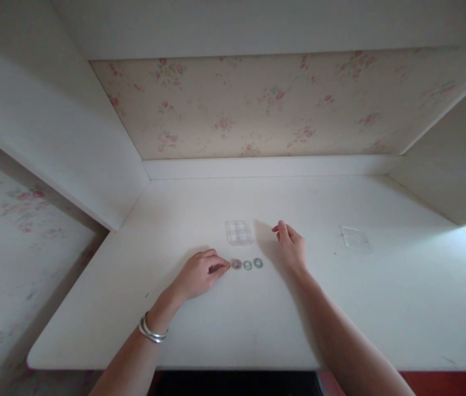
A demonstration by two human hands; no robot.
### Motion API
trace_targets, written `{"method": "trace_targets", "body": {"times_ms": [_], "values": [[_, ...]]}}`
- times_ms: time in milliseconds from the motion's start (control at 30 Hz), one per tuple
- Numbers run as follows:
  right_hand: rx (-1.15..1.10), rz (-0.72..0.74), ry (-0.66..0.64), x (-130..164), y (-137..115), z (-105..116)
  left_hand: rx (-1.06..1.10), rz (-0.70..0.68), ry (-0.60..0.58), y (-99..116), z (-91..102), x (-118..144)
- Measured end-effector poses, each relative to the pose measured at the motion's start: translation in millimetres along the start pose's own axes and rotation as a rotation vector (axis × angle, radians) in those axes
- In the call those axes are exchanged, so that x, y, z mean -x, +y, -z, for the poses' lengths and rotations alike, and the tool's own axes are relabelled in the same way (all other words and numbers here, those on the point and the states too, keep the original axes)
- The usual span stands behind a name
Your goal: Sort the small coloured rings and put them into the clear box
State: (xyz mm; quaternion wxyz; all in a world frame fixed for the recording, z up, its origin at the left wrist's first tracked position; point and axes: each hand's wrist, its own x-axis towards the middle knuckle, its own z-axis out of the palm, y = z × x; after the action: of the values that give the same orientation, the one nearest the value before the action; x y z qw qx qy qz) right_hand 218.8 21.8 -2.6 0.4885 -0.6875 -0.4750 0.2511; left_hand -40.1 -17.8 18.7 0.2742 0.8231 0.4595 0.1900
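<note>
My left hand (200, 272) is closed in a pinch at the left end of a short row on the white tabletop. Between thumb and fingertips shows the edge of a small yellowish ring-like piece (228, 265). Beside it lie a pinkish ring (236, 264), a pale green ring (247, 265) and a grey-green ring (258, 263). Behind the row sits a clear, shallow plastic box (239, 232) with a grid of compartments. To the right of that box, my right hand (291, 246) hovers over the table, fingers loosely curled together, with nothing visible in them.
A clear square plastic lid or tray (355, 239) lies farther right on the white table (401, 308). White panels rise at left and right, and a low ledge (274, 166) runs along the flowered back wall. A small dark mark (146, 295) shows at left.
</note>
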Motion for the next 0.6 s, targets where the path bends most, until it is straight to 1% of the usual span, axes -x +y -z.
{"method": "trace_targets", "body": {"times_ms": [167, 400, 500, 600], "values": [[-0.011, -0.010, -0.009, -1, 1, -1, 0.164, 0.053, 0.001, 0, 5.0, -1], [-0.032, 0.004, -0.020, -1, 3, 0, 0.253, 0.145, 0.100, -4, 10.5, -5], [-0.041, 0.001, -0.027, -1, 4, 1, 0.249, 0.157, 0.167, -1, 10.0, -13], [-0.058, 0.000, -0.020, -2, 4, 1, 0.187, 0.124, 0.200, 5, 8.2, -28]]}}
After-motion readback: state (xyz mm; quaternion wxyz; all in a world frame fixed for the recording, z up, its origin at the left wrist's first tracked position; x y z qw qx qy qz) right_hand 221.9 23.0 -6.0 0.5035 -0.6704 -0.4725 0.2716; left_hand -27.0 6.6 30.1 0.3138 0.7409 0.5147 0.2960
